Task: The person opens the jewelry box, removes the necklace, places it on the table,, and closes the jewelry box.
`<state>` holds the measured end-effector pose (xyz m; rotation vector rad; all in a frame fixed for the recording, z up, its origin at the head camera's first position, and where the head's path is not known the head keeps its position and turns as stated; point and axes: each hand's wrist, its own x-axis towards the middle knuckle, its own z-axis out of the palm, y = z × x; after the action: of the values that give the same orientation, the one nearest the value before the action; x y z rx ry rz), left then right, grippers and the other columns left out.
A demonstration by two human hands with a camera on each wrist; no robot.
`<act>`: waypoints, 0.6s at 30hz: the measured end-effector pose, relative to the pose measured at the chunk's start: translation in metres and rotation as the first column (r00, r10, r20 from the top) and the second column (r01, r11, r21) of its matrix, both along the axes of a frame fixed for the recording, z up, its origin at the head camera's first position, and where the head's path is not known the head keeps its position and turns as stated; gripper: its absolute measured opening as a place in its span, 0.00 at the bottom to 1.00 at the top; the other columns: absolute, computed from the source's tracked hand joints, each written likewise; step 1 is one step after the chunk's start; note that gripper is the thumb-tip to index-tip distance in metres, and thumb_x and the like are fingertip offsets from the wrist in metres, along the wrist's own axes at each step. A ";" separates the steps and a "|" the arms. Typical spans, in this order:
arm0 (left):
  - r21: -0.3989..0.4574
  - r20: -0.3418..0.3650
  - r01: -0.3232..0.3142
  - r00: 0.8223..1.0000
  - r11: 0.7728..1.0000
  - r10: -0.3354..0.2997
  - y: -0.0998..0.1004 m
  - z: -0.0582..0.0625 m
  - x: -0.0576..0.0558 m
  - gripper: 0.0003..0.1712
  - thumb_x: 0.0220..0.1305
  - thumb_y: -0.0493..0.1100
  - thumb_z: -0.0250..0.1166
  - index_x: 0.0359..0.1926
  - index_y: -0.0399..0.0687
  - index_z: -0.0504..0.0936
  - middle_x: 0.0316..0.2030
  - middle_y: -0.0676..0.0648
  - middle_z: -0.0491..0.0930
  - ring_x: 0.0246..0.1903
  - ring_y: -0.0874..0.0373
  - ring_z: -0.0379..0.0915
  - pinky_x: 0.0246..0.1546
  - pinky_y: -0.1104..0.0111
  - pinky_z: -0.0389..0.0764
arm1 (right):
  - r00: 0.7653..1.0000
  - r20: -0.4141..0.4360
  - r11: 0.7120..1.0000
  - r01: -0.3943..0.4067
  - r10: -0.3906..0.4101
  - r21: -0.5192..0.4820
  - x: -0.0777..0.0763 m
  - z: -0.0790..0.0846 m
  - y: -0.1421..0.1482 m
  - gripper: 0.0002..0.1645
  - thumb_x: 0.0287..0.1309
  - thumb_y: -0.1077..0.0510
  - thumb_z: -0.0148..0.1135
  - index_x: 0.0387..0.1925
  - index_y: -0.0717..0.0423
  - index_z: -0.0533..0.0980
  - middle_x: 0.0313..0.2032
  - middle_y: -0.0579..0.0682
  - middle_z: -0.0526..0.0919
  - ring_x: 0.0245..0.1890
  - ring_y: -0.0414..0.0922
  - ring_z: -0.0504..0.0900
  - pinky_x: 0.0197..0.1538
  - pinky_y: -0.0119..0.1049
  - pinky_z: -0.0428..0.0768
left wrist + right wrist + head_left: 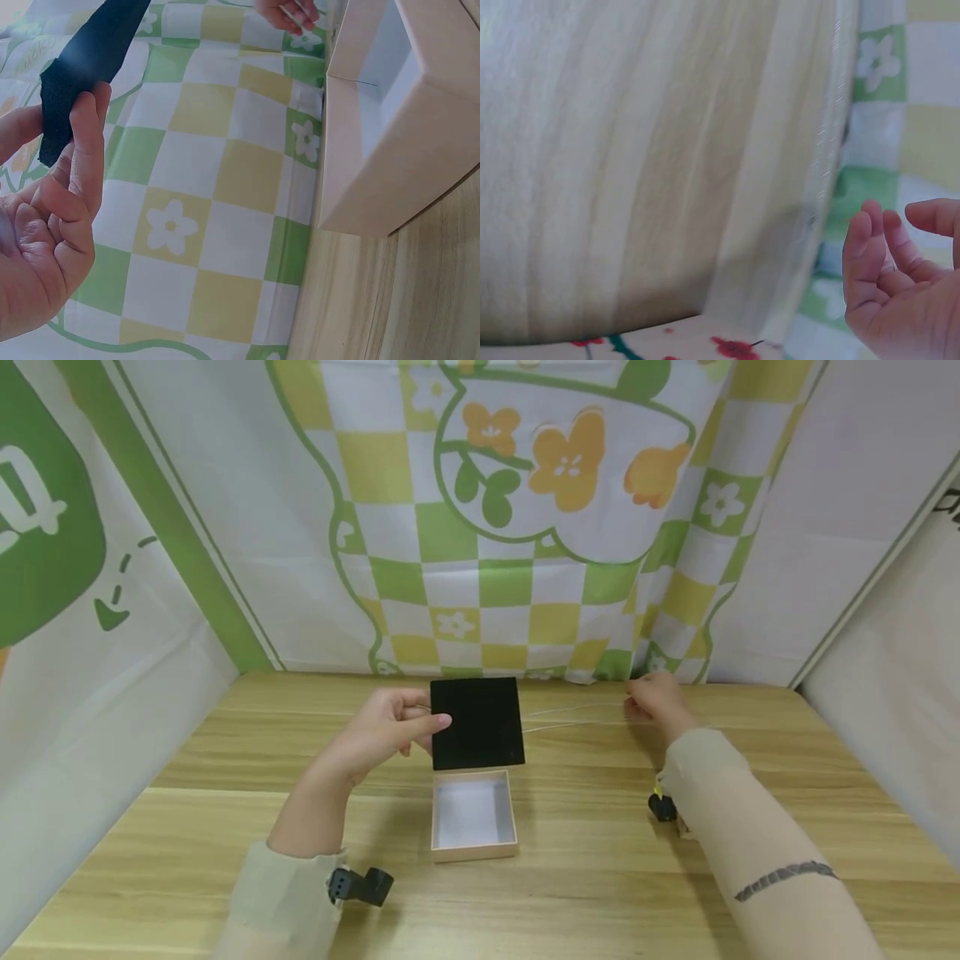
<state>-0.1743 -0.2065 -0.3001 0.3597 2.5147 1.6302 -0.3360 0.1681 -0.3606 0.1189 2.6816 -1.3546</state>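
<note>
In the head view my left hand [386, 731] pinches the left edge of a thin black square pad [480, 727], thumb on its front face. The left wrist view shows the same pad [71, 90] nearly edge-on between thumb and fingers. Two fine, pale strands of a thin chain [573, 716] run from the pad's right side to my right hand [656, 702], whose bent fingertips hold their far end. The right wrist view shows that hand [900, 285] with thumb and fingertips close together; the chain is too fine to see there.
Below the pad, a small pale-pink open box [474, 814] with a white inside stands on the wooden table [585, 877]. A checked, flowered curtain [525, 585] hangs behind the table's far edge. Black wrist cameras [360, 887] are strapped over both sleeves.
</note>
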 end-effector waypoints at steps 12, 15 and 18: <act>0.000 0.010 -0.021 1.000 1.000 0.021 -0.003 0.001 0.001 0.22 0.70 0.47 0.61 0.22 0.46 0.62 0.15 0.56 0.73 0.34 0.50 0.82 0.31 0.65 0.71 | 0.924 -0.057 0.925 -0.379 0.379 0.014 0.036 0.021 -0.044 0.24 0.70 0.58 0.52 0.59 0.73 0.71 0.53 0.70 0.79 0.46 0.60 0.83 0.54 0.49 0.80; -0.003 0.010 -0.024 1.000 1.000 0.024 -0.004 0.002 0.001 0.22 0.70 0.46 0.61 0.22 0.46 0.62 0.14 0.56 0.73 0.34 0.50 0.82 0.31 0.65 0.71 | 0.860 -0.092 0.865 -0.497 0.502 0.072 0.047 0.021 -0.054 0.23 0.68 0.58 0.55 0.57 0.71 0.73 0.50 0.66 0.80 0.45 0.56 0.81 0.51 0.47 0.80; -0.002 0.010 -0.026 1.000 1.000 0.026 -0.004 0.002 0.001 0.22 0.69 0.46 0.62 0.21 0.46 0.62 0.12 0.56 0.72 0.34 0.50 0.82 0.32 0.65 0.71 | 0.777 -0.121 0.785 -0.600 0.617 0.151 0.056 0.020 -0.063 0.23 0.67 0.58 0.58 0.57 0.69 0.75 0.47 0.63 0.81 0.46 0.54 0.81 0.52 0.46 0.79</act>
<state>-0.1733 -0.2103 -0.2979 0.3191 2.5241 1.6339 -0.2801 0.1053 -0.3402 -0.8238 2.5491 -1.0390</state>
